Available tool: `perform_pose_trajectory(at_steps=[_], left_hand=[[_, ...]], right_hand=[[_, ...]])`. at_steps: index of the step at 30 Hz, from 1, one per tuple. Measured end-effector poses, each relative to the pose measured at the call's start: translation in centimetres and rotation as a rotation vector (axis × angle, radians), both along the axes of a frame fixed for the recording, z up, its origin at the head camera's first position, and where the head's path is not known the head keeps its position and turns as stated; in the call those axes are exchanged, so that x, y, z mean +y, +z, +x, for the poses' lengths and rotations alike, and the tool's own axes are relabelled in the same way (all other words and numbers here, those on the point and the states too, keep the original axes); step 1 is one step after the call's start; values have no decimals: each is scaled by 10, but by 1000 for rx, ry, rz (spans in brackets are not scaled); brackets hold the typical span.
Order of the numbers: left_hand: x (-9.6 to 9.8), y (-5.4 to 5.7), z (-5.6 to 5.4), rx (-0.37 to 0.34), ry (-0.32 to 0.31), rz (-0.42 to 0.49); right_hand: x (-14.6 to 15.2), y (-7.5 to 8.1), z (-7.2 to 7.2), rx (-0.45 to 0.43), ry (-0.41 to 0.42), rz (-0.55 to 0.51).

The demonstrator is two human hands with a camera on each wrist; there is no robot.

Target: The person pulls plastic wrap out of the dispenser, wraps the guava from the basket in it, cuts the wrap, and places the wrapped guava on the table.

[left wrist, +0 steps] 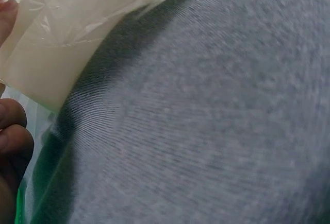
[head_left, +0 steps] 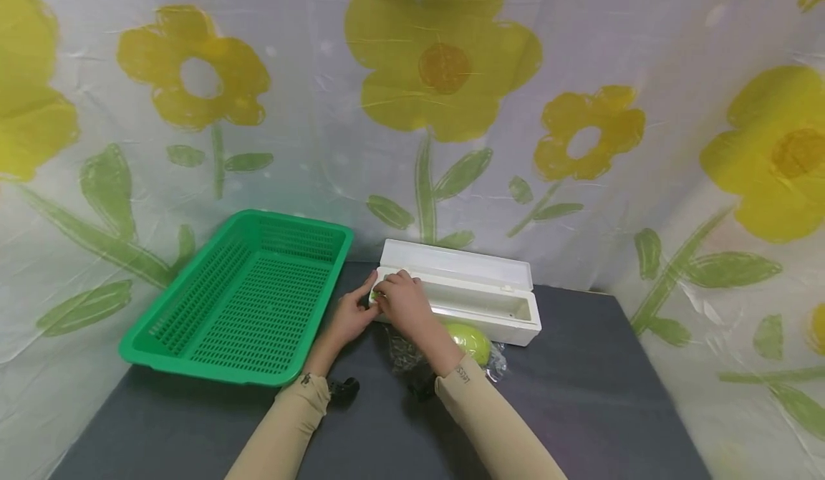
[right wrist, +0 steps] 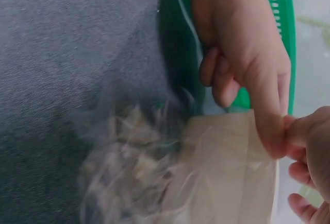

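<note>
A long white box (head_left: pixel 493 329) stands at the table's back with its hinged lid (head_left: pixel 460 261) raised. At its left end, my left hand (head_left: pixel 348 319) grips the corner, thumb on the edge and other fingers curled, as the right wrist view shows. My right hand (head_left: pixel 407 304) bends its fingers over that same end, its fingertips (right wrist: pixel 291 131) meeting the left thumb. A small bit of green (head_left: pixel 375 294) shows between the hands; I cannot tell whether the right fingers pinch it. Before the box lies a rounded yellow-green thing (head_left: pixel 469 339) with crinkled clear plastic (right wrist: pixel 139 172) around it.
A green slotted basket (head_left: pixel 299 367) stands on the left of the dark grey table (head_left: pixel 580 394), close to the left forearm. Black straps or devices (head_left: pixel 344 391) sit at the wrists. A flower-printed curtain (head_left: pixel 309 143) hangs directly behind the table and along its sides.
</note>
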State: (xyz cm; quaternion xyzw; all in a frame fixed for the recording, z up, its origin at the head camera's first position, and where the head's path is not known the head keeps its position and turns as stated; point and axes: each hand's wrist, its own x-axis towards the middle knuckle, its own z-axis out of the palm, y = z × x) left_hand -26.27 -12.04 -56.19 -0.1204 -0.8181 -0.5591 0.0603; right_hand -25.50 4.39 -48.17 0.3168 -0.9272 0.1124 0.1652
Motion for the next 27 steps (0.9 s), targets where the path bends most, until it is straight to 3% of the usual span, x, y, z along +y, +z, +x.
perform_pose_trajectory(at_steps=[6,14,21,27], left_hand=[[-2,0,1,10,11,-13],[-1,-3,-1,45,1,-27],[-1,-4,0,82,5,-51],[-2,0,1,49,-26,-47]], right_hand=[[-13,10,-3,-92,-38,67],[-11,16,-5,-133,-18,117],[-6,15,-6,-110,5,168],[-4,18,-6,-78,7,195]])
